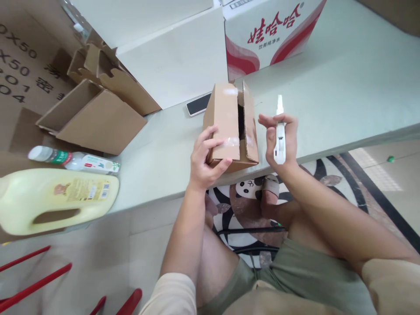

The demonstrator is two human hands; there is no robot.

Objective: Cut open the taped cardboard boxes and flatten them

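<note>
A small brown cardboard box (226,113) stands near the front edge of the table, its top flaps parted by a dark gap. Strips of clear tape cross one flap. My left hand (207,157) grips the box's near left corner, the thumb along the front edge and fingers on the top. To the right of the box, my right hand (285,135) is closed around a white utility knife (280,144), whose narrow tip points away from me. The knife is apart from the box.
Behind the box lie a phone (198,105) and a large white box (177,61); a red-and-white carton (269,39) stands at the back. On the left are open cardboard boxes (101,122), a plastic bottle (62,157) and a pale yellow jug (59,201).
</note>
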